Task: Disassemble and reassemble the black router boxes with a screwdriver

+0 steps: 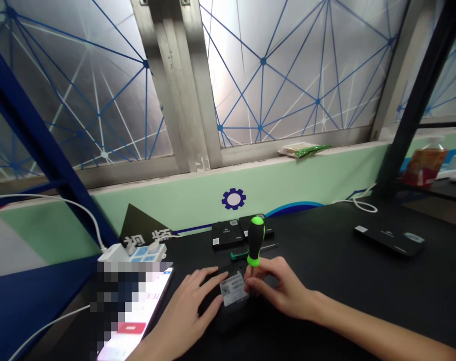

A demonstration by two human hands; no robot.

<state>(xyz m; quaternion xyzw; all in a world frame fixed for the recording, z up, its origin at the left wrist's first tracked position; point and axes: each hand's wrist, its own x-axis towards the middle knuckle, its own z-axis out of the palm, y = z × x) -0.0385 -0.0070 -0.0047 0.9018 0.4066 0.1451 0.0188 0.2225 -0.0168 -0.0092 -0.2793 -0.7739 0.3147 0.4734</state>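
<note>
A black-and-green screwdriver (256,240) stands upright over a small black box (231,317) with a white label. My right hand (276,285) pinches the screwdriver's shaft just under the handle; the tip is hidden by the fingers and the dark surface. On the box's left side rests my left hand (197,296), fingers spread, their tips near the label. Behind the box lies a second screwdriver with a green handle (238,254), its thin shaft pointing right.
Two black boxes (226,234) sit against the wall, and another black box (389,239) lies at the right. A lit phone (148,306) is left of my left hand, beside a power strip (147,253) with white plugs. A white cable (363,204) curls at the back right.
</note>
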